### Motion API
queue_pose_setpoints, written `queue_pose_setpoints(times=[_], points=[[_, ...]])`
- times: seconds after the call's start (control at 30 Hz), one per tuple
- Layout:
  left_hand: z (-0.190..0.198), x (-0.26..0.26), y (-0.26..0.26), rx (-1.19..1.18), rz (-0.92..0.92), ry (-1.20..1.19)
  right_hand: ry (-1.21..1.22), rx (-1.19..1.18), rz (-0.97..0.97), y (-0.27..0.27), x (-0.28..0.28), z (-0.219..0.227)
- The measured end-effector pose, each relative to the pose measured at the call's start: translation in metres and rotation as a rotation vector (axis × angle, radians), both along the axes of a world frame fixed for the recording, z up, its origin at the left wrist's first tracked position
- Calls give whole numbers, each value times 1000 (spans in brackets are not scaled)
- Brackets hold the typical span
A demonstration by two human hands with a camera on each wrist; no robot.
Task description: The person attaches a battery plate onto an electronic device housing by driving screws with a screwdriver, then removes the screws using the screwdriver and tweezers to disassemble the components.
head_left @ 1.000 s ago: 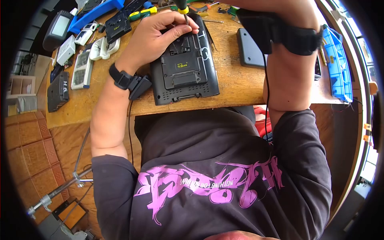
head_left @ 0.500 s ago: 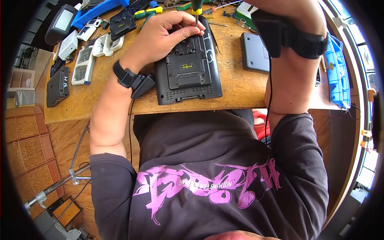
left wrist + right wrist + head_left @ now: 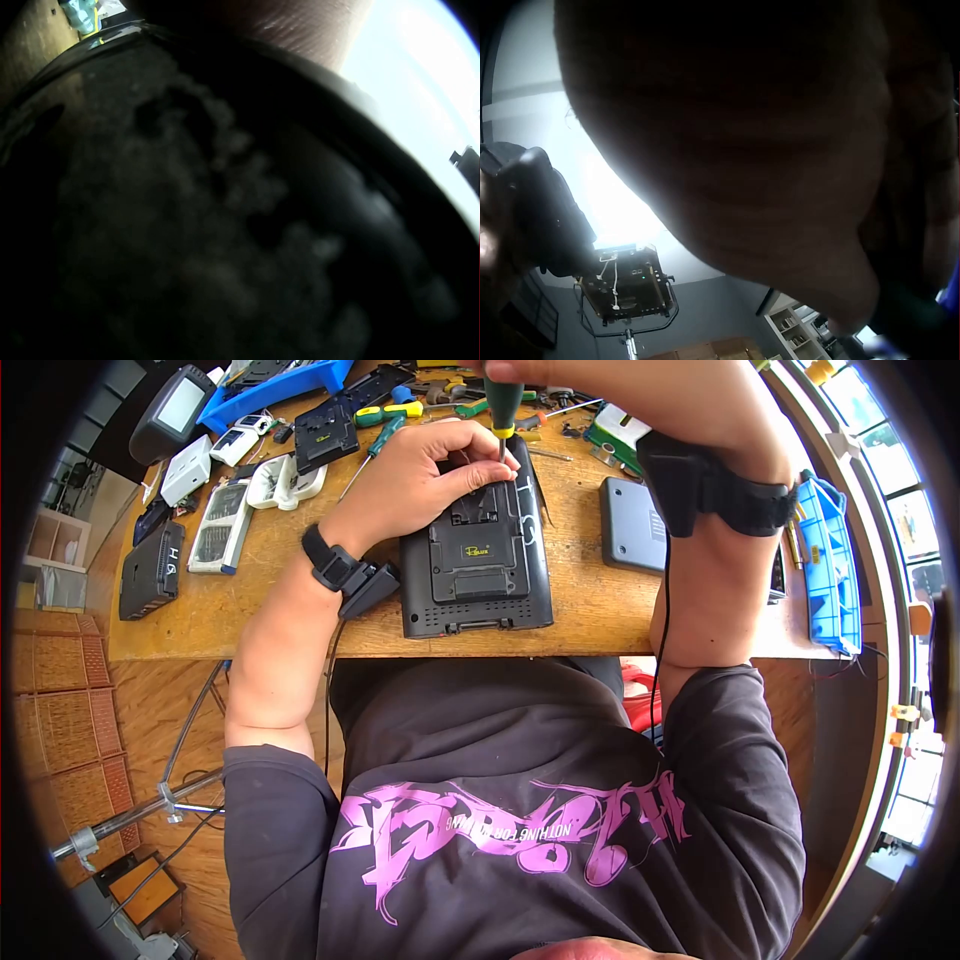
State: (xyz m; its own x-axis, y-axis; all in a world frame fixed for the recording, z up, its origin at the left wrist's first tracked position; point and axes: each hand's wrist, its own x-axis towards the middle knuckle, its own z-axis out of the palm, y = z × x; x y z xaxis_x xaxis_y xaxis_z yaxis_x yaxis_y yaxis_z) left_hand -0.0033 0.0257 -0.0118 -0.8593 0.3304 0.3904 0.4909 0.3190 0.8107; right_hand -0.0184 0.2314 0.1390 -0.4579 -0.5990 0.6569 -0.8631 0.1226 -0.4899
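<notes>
A black device lies back side up near the table's front edge, a battery-type plate with a yellow logo on it. My left hand rests at its far end, thumb and fingers pinching around the shaft of a screwdriver. The screwdriver stands upright, tip down at the device; the tip itself is hidden by the fingers. At the top edge of the head view, my right hand grips the green handle from above, mostly out of frame. The right wrist view shows that hand dark and close up.
Left on the wooden table are a black box, a bit case and white housings. Behind lie a blue tray and scattered tools. A dark grey box and blue rack stand right.
The head view has shifted, so the table sits lower in it. More of the screwdriver handle and part of my right hand now show. Both hands keep their places at the screwdriver.
</notes>
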Motion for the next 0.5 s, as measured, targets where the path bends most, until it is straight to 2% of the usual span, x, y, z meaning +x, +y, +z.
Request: queue_pose_setpoints(times=[0.03, 0.1, 0.13, 0.17, 0.23, 0.37, 0.43, 0.47, 0.5], points=[[0, 0, 0, 41, -31, -1, 3, 0, 3, 3, -4, 7], [3, 1, 0, 26, -24, 12, -284, 193, 203, 15, -21, 27], [3, 1, 0, 11, -19, 23, -20, 238, 77, 11, -27, 20], [3, 1, 1, 12, -19, 24, -20, 239, 77, 15, -27, 18], [2, 1, 2, 9, 6, 16, 152, 238, -70, 14, -10, 22], [4, 2, 1, -17, 15, 17, 74, 215, 23, 13, -22, 19], [1, 0, 1, 9, -9, 30, -206, 143, 210, 8, -29, 21], [1, 0, 1, 8, -11, 29, -207, 142, 208, 8, -25, 16], [1, 0, 1, 13, -4, 18, -88, 70, 161, 3, -8, 9]])
